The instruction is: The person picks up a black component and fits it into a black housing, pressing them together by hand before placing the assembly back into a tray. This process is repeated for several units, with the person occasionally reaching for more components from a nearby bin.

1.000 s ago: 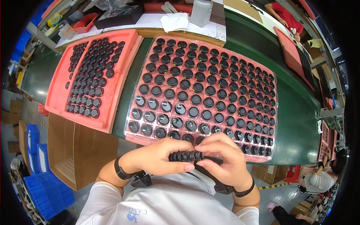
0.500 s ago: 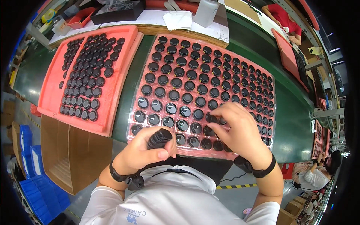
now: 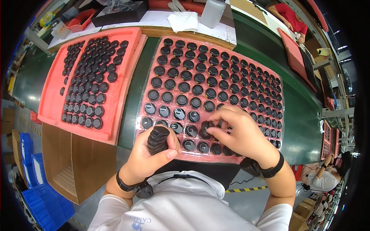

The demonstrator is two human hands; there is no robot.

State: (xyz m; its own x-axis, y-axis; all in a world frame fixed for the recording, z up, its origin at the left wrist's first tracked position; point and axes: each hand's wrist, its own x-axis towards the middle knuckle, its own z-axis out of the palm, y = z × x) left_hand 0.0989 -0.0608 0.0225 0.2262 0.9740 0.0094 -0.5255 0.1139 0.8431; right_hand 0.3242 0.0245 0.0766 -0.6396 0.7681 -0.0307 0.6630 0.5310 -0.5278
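Note:
A stack of black round ridged caps (image 3: 158, 141) is wrapped in the fingers of my left hand (image 3: 139, 157), in front of the tray's near left part. Thumb and fingertips of my right hand (image 3: 241, 134) pinch a single black round cap (image 3: 206, 130) low over the tray. Beneath both hands lies a clear plastic tray (image 3: 135, 133) with rows of pockets, set on a pink board. Most pockets hold black round parts (image 3: 197, 89) with matte tops. Toward the near left, several parts (image 3: 179, 113) show shiny, glassy tops. My right fingers hide some pockets.
To the left, a pink foam tray (image 3: 48, 96) carries many black round caps. An open cardboard box (image 3: 58, 161) and blue bins (image 3: 46, 196) stand below it. A white bench with a cloth (image 3: 183, 21) and a bottle (image 3: 212, 13) lies beyond. Other people sit at far right.
My right hand has shifted slightly left and nearer, a black cap between its fingertips. The stack in my left hand now stands more upright. The trays sit almost as before in view.

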